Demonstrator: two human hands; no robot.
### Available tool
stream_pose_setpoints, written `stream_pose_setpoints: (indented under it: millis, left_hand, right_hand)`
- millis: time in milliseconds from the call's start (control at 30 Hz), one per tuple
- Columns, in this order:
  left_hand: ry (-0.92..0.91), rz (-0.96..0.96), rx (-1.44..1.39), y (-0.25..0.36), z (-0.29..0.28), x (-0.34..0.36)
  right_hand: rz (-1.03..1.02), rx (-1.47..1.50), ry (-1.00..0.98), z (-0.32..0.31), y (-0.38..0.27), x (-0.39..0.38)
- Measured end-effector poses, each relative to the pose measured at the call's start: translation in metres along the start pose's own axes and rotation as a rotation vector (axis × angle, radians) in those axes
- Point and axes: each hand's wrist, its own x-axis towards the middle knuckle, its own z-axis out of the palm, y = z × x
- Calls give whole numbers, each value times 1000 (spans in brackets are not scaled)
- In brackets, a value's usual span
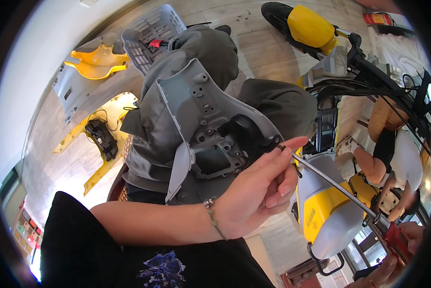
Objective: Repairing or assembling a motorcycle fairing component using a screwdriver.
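While the left hand (pixel 256 192) is pinching the screwdriver (pixel 340 189) shaft near its tip, steadying it against the grey panel (pixel 201 110) resting on the person's lap, the right hand (pixel 393 261) is gripping the red handle at the lower right edge, fingers closed round it. Tip is sitting at a fastener point beside the black part (pixel 246 132) on the panel's inner side, so the screw work is looking mid-way, though how many screws are left cannot be told. Yellow scooter (pixel 330 211) is standing just beside, other yellow panels (pixel 98 60) are lying on the floor (pixel 263 43), another person (pixel 393 153) is crouching nearby.
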Motion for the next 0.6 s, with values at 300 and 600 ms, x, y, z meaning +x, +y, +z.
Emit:
stream_pose_setpoints:
  millis: [300, 600]
  left_hand:
    - [-80, -13, -12, 1, -3, -2]
    - [-62, -81, 154, -4, -7, 1]
  right_hand:
    - [-11, 21, -27, -6, 8, -4]
    - [10, -497, -370, -53, 19, 18]
